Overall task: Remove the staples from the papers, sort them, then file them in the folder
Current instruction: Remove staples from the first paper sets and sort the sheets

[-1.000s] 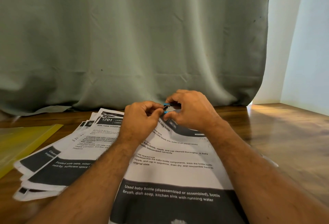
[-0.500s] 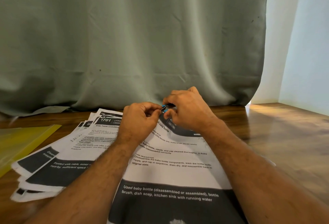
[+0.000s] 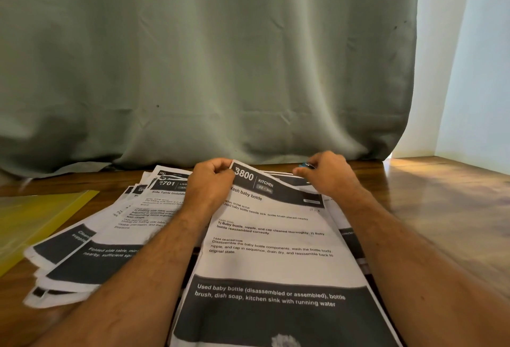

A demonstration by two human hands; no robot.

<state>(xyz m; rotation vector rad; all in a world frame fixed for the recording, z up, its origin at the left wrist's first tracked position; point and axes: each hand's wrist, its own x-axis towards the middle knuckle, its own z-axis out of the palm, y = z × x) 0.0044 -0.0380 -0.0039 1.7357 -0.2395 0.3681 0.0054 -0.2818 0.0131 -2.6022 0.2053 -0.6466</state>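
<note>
A printed sheet headed "3800 Kitchen, Wash baby bottle" [image 3: 273, 239] lies in front of me on top of other pages. My left hand [image 3: 212, 184] pinches its top left corner and lifts it slightly. My right hand [image 3: 328, 174] is closed on a small blue staple remover [image 3: 305, 165] just past the sheet's top edge, to the right of the corner. A fanned pile of similar printed papers [image 3: 110, 236] lies to the left under my left forearm. A yellow folder [image 3: 36, 217] lies flat at the far left.
The wooden table [image 3: 430, 208] stretches to the right of the papers. A grey-green curtain [image 3: 207, 70] hangs down to the table's far edge. A pale wall [image 3: 474, 70] stands at the right.
My hands have come apart: the right hand moved right with the staple remover, away from the corner. The left hand still pinches the corner, and the "3800" header now shows.
</note>
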